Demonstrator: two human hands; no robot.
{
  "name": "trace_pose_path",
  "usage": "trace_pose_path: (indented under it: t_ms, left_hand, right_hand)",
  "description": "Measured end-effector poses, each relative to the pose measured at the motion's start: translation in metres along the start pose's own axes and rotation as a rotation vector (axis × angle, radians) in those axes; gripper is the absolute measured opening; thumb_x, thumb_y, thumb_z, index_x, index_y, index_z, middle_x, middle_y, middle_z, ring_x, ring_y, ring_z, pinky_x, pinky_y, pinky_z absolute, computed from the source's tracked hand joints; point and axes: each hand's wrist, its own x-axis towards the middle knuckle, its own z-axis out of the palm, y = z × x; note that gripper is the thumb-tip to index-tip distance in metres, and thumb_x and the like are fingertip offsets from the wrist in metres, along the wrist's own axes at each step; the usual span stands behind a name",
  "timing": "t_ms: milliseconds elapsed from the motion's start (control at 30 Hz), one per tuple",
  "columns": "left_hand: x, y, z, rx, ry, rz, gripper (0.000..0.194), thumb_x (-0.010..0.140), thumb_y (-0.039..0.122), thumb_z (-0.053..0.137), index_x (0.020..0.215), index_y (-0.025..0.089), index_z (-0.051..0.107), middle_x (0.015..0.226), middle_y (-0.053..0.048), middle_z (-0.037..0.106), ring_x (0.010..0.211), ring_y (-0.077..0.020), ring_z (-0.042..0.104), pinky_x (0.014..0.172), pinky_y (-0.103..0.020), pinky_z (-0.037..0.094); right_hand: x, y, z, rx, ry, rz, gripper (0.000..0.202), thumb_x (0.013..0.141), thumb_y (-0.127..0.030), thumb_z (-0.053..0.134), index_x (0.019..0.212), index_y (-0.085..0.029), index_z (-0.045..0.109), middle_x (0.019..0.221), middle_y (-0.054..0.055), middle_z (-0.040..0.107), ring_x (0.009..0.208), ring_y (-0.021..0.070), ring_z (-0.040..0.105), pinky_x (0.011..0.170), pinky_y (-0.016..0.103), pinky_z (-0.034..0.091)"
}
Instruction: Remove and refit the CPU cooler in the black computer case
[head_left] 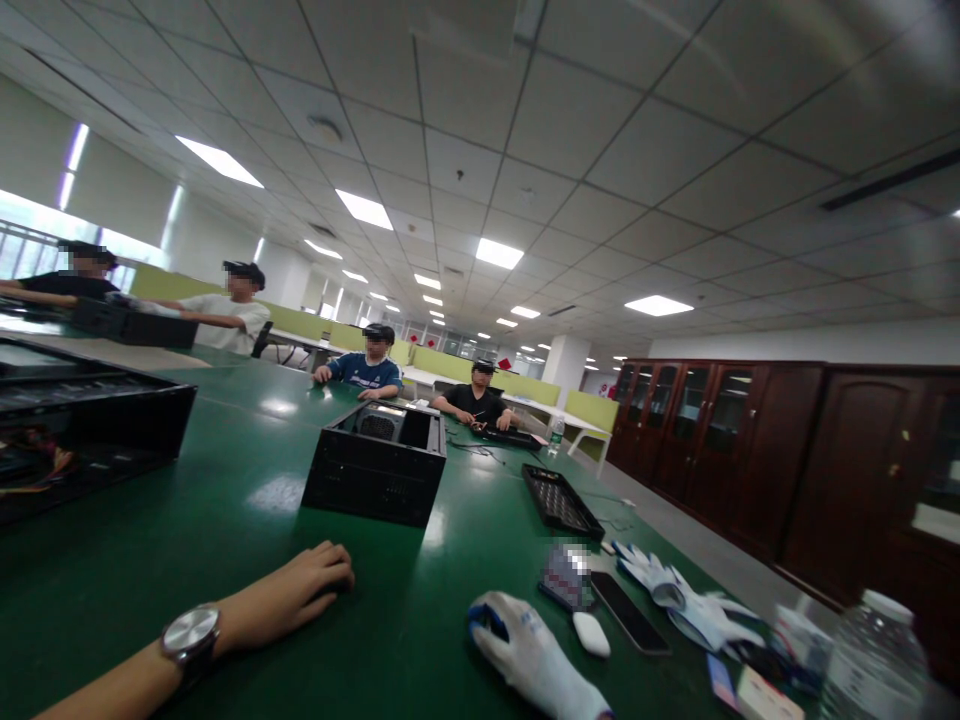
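My bare left hand (311, 588), with a wristwatch above it, rests on the green tabletop. Its fingers are loosely bent, the thumb stands apart, and nothing shows in it. Beyond it sits a black computer case (375, 470) with a power supply (380, 424) showing in its open top. My right hand (525, 640) wears a white glove with blue on the fingers. Its thumb and forefinger curve around a gap in which no object shows. Close by lie a white mouse-shaped object (591, 634), a dark phone (630, 612) and a blurred-out item (568, 577).
Another open case (97, 430) with cables stands at the left. On the right are a black slotted panel (562, 500), white gloves (686, 597), small boxes (765, 695) and a plastic bottle (874, 660). Several people sit around the table's far side, some handling computer parts.
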Motion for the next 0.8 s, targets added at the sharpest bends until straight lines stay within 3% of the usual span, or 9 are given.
trace_pose_path:
  t_ms: [267, 567, 800]
  left_hand:
    - [-0.001, -0.007, 0.004, -0.019, 0.000, -0.006, 0.031, 0.100, 0.023, 0.055, 0.126, 0.033, 0.068, 0.139, -0.005, 0.060, 0.130, -0.0303, 0.056, 0.118, -0.047, 0.041]
    - [-0.001, -0.002, 0.001, -0.015, -0.007, 0.001, 0.029, 0.100, 0.024, 0.053, 0.124, 0.030, 0.068, 0.136, -0.006, 0.062, 0.127, -0.0304, 0.058, 0.116, -0.047, 0.042]
    - [-0.002, -0.002, 0.000, -0.012, -0.034, -0.034, 0.032, 0.101, 0.023, 0.052, 0.128, 0.033, 0.067, 0.141, -0.005, 0.059, 0.131, -0.0304, 0.056, 0.118, -0.049, 0.041]
  right_hand:
    - [0.003, -0.003, -0.006, 0.016, 0.003, 0.011, 0.030, 0.099, -0.033, 0.069, 0.128, -0.033, 0.072, 0.142, 0.011, 0.066, 0.120, 0.0316, 0.068, 0.099, 0.041, 0.059]
    - [0.004, -0.005, -0.008, 0.019, -0.006, 0.000, 0.029, 0.100, -0.031, 0.068, 0.129, -0.031, 0.072, 0.138, 0.013, 0.068, 0.119, 0.0324, 0.070, 0.098, 0.042, 0.060]
    - [0.011, -0.012, -0.027, 0.032, -0.079, 0.031, 0.027, 0.102, -0.030, 0.066, 0.128, -0.031, 0.071, 0.138, 0.010, 0.068, 0.120, 0.0289, 0.069, 0.100, 0.038, 0.058]
